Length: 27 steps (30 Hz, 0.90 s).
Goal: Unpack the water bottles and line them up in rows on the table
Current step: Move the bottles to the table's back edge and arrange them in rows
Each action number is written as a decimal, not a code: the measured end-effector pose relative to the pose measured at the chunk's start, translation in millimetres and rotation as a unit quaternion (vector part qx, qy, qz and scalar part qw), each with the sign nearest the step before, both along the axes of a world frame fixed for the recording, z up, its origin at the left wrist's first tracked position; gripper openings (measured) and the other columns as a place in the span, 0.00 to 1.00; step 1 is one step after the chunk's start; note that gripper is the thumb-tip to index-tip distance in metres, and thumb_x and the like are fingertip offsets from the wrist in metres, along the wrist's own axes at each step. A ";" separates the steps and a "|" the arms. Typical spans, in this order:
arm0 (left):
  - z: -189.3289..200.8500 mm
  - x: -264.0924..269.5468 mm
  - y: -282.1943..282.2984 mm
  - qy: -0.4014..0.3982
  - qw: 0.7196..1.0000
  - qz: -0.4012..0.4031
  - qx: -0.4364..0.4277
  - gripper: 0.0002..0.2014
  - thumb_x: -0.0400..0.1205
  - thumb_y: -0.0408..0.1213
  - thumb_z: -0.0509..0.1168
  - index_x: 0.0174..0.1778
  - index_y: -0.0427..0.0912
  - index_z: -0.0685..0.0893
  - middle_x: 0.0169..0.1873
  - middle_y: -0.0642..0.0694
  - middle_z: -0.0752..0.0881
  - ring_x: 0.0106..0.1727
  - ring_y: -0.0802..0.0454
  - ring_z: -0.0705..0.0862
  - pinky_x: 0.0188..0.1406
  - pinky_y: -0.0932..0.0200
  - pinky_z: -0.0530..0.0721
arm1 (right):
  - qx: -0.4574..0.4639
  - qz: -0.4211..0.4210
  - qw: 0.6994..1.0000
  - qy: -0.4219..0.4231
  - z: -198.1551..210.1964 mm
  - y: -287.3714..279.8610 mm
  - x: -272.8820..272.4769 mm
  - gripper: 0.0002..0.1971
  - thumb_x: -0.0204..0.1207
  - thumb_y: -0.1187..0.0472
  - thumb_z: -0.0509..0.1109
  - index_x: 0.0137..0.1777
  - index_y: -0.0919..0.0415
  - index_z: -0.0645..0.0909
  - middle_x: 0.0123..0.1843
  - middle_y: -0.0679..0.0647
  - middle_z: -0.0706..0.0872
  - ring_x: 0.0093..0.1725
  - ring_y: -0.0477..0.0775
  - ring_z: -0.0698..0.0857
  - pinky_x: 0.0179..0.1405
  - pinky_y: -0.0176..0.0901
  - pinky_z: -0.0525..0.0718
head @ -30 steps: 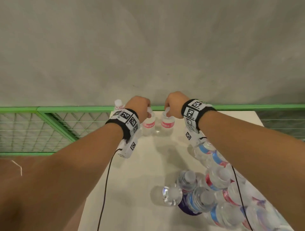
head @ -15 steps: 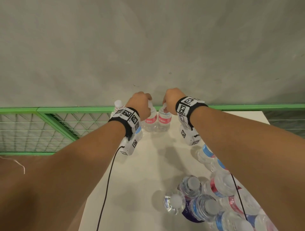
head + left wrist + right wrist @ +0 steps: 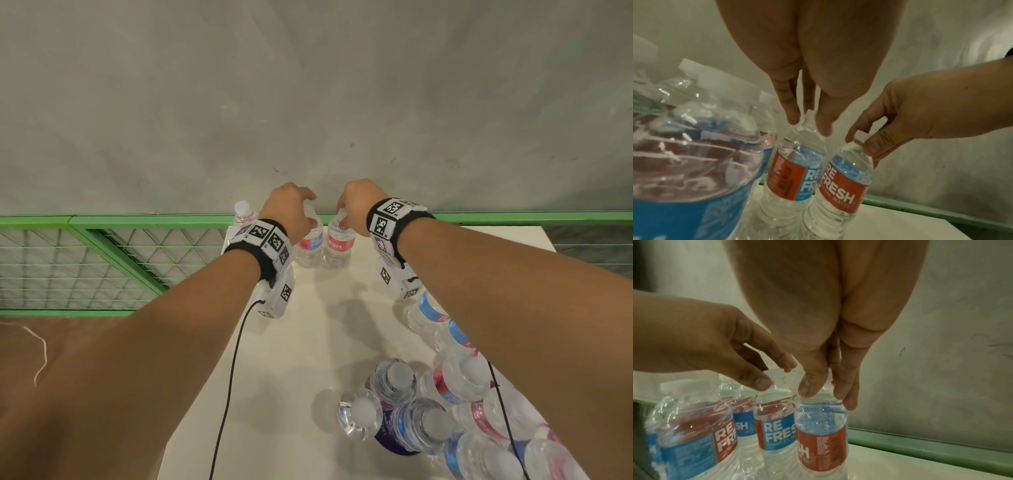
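Two clear water bottles with red and blue labels stand upright and side by side at the far edge of the white table (image 3: 308,342). My left hand (image 3: 307,219) pinches the cap of the left bottle (image 3: 310,245), which the left wrist view shows as a bottle (image 3: 795,175) under the left hand (image 3: 808,125). My right hand (image 3: 342,221) pinches the cap of the right bottle (image 3: 339,245); in the right wrist view the right hand (image 3: 821,395) holds this bottle (image 3: 822,439). Other placed bottles (image 3: 694,443) stand to their left.
A cluster of bottles in torn plastic wrap (image 3: 445,411) fills the near right of the table under my right forearm. One bottle (image 3: 244,214) peeks out behind my left wrist. A green mesh railing (image 3: 102,260) and a grey wall bound the far side.
Both hands carried their bottles a little farther away and closer together; the two bottles now stand side by side at the far edge.
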State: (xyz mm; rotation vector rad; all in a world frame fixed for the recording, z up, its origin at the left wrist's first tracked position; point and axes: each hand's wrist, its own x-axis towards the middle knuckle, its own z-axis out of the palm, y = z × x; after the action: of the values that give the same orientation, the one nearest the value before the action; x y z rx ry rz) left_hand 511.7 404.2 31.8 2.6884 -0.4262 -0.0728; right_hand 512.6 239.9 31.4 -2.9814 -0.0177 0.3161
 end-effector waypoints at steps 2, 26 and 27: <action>-1.1 0.5 -0.6 0.002 1.000 0.011 0.011 0.24 0.75 0.44 0.76 0.66 0.46 0.82 0.60 0.43 0.82 0.60 0.44 0.81 0.60 0.52 0.81 | -0.007 0.002 1.000 0.002 0.3 2.3 0.4 0.18 0.70 0.55 0.79 0.56 0.63 0.88 0.51 0.59 0.89 0.45 0.59 0.85 0.40 0.41 0.79; -5.0 7.0 5.1 -0.017 0.999 -0.042 0.019 0.22 0.77 0.26 0.71 0.66 0.45 0.84 0.62 0.42 0.85 0.61 0.42 0.83 0.64 0.53 0.80 | -0.047 0.015 0.999 0.011 9.9 9.0 -4.0 0.15 0.72 0.57 0.78 0.56 0.63 0.86 0.52 0.59 0.88 0.44 0.57 0.82 0.41 0.41 0.79; -2.4 5.2 6.4 -0.010 0.999 -0.040 0.019 0.25 0.76 0.27 0.72 0.69 0.46 0.82 0.62 0.42 0.84 0.61 0.42 0.83 0.63 0.52 0.81 | -0.049 0.015 0.999 0.011 10.7 9.3 -4.4 0.15 0.72 0.58 0.78 0.56 0.63 0.86 0.52 0.59 0.88 0.45 0.58 0.83 0.41 0.41 0.79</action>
State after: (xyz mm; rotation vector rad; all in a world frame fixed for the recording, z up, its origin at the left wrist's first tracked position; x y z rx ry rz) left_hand 516.8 410.6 29.4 2.7103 -0.5448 -0.0782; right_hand 508.3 249.2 42.2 -3.0776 -0.0454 0.3637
